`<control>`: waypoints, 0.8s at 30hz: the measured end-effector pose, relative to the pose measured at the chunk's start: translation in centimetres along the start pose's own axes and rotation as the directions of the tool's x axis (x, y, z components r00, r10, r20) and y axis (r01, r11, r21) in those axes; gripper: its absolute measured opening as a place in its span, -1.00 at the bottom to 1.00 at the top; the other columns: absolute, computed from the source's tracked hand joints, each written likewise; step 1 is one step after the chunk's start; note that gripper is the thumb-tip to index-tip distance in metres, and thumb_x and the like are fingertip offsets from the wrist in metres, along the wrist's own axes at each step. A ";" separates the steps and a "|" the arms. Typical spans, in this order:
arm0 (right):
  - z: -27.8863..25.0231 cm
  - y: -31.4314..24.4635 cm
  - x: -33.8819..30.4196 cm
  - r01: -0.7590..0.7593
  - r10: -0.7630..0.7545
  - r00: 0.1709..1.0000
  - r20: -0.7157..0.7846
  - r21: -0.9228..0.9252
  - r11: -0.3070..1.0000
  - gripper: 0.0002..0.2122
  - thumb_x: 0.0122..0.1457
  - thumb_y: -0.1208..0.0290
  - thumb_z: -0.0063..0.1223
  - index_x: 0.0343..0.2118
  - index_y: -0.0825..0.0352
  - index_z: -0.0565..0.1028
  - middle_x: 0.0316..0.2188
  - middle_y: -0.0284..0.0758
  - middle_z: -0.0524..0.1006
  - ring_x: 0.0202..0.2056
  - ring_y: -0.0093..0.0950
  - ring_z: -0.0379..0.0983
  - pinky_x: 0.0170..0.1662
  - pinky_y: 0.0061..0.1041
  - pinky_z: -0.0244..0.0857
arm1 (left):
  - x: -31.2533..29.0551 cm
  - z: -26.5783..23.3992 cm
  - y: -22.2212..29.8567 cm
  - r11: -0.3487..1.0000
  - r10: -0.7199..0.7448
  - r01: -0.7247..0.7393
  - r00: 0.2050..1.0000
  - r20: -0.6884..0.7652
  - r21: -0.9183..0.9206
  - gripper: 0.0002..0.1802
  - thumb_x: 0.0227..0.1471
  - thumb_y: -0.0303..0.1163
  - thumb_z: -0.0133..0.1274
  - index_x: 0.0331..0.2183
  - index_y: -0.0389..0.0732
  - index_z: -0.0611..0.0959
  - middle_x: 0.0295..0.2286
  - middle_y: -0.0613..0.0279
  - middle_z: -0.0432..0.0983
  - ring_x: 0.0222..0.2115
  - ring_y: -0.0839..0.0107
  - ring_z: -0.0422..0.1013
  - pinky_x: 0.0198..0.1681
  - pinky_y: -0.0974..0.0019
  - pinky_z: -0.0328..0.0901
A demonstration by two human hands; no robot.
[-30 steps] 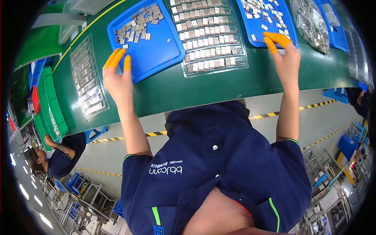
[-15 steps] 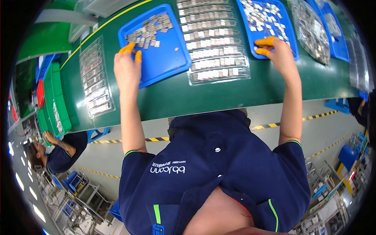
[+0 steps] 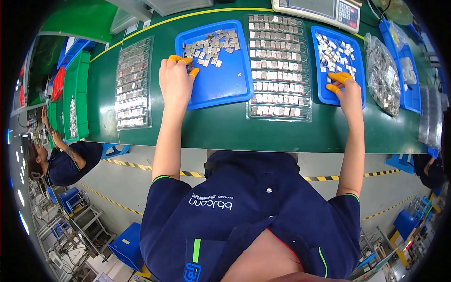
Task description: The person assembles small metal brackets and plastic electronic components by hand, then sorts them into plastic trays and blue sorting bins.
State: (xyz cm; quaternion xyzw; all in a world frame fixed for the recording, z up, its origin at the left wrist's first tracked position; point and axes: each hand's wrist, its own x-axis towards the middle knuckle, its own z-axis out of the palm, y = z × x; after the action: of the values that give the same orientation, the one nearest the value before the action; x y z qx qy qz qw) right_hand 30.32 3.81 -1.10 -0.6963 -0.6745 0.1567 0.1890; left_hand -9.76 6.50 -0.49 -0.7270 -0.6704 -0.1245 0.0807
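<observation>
while the left hand (image 3: 174, 81) rests on the near edge of a blue tray (image 3: 221, 89), its orange-capped fingertips (image 3: 181, 59) bunch together at the small grey metal pieces (image 3: 211, 46) heaped at the tray's far end, though i cannot tell whether they pinch one. over at another blue tray (image 3: 359, 75), the right hand (image 3: 348, 91) curls its capped fingertips (image 3: 339, 77) close together just beside a scatter of silvery pieces (image 3: 332, 49), grip equally unclear. between the trays lies a clear tray (image 3: 278, 66) with rows of pieces, on a green bench (image 3: 263, 134).
</observation>
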 end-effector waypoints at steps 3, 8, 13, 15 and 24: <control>0.3 0.4 0.4 0.023 -0.023 1.000 -0.013 -0.007 1.000 -0.74 -0.16 0.54 0.19 -0.32 0.41 0.53 -0.45 -0.19 0.53 -0.48 -0.41 0.46 -0.35 -0.52 0.32 | -0.1 -1.1 0.1 0.997 0.038 -0.040 0.999 0.024 0.069 -0.77 -0.33 -0.40 0.21 -0.46 -0.23 0.63 -0.48 0.12 0.47 -0.36 0.25 0.33 -0.25 0.25 0.24; 0.3 -0.5 0.0 0.174 -0.187 0.977 -0.103 -0.125 0.977 -0.82 -0.09 0.50 0.14 -0.38 0.45 0.53 -0.44 -0.12 0.52 -0.46 -0.23 0.46 -0.36 -0.39 0.33 | 0.2 -1.0 -0.4 0.984 0.152 -0.156 0.987 0.050 0.088 -0.83 -0.31 -0.45 0.16 -0.50 -0.24 0.62 -0.51 0.12 0.46 -0.39 0.25 0.34 -0.28 0.25 0.25; 0.3 -1.7 -0.8 0.083 -0.107 0.982 -0.158 -0.153 0.985 -0.84 -0.05 0.50 0.10 -0.39 0.44 0.53 -0.45 -0.10 0.51 -0.47 -0.21 0.46 -0.36 -0.37 0.32 | 0.8 -0.1 -1.3 0.915 0.342 -0.345 0.938 0.054 0.208 -0.95 -0.32 -0.51 0.09 -0.60 -0.24 0.57 -0.59 0.12 0.44 -0.43 0.26 0.40 -0.33 0.29 0.31; 0.6 -1.4 -1.4 0.044 -0.057 0.974 -0.220 -0.060 0.997 -0.84 -0.05 0.51 0.11 -0.38 0.42 0.54 -0.45 -0.12 0.52 -0.46 -0.26 0.47 -0.37 -0.40 0.32 | 1.1 0.0 -0.7 0.832 0.357 -0.377 0.925 0.126 0.407 -0.97 -0.31 -0.50 0.01 -0.67 -0.17 0.54 -0.61 0.19 0.48 -0.49 0.35 0.43 -0.43 0.36 0.32; -0.3 -5.0 -4.5 -0.007 0.092 0.883 -0.460 0.184 0.983 -0.84 -0.06 0.49 0.15 -0.37 0.37 0.56 -0.46 -0.23 0.54 -0.46 -0.41 0.48 -0.36 -0.50 0.32 | 0.6 -2.6 0.0 0.973 0.133 -0.089 0.971 0.197 -0.214 -0.75 -0.24 -0.58 0.06 -0.36 -0.31 0.60 -0.46 0.10 0.54 -0.47 0.37 0.50 -0.41 0.43 0.38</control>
State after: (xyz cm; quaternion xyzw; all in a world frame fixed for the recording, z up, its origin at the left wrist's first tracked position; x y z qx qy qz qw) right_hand 25.93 -0.57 1.40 -0.7109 -0.5745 0.0490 0.4027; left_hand -9.95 6.34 2.16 -0.7771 -0.6169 -0.1101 -0.0585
